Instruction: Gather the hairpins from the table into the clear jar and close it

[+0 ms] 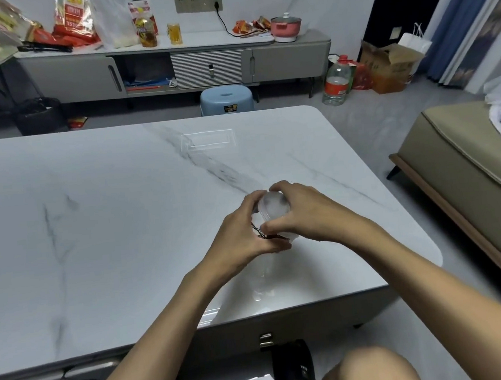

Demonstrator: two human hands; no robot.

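A small clear jar (271, 218) is held just above the white marble table (109, 217), near its front right part. My left hand (241, 236) wraps the jar's body from the left. My right hand (299, 212) grips the clear lid (273, 204) from the right and from above. Dark hairpins (267, 235) show through the jar's lower wall, between my fingers. I see no loose hairpins on the table top.
A clear flat plastic tray (208, 139) lies further back on the table. A blue stool (227, 100) stands beyond the far edge, and a beige sofa (468, 164) is at the right. The grey sideboard (171, 63) along the wall carries food packets and a pink pot.
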